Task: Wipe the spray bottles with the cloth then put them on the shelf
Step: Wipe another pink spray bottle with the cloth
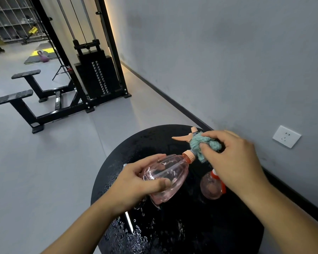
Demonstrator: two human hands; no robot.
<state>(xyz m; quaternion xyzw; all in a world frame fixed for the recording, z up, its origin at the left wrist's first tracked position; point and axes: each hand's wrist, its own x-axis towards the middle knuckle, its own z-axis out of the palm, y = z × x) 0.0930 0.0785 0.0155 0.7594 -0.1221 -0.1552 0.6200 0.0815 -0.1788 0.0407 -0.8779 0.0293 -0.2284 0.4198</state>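
The spray bottle is clear pink with an orange collar and peach trigger. The cloth is teal. The second bottle is pink with red. The round table is black, the wall grey.

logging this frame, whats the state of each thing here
left hand: grips pink bottle
right hand: presses cloth on sprayer
pink bottle: held tilted, capped
cloth: bunched round sprayer head
second bottle: on table, partly hidden
table: wet with droplets

cable machine — left | kettlebell on mat | wall socket — right
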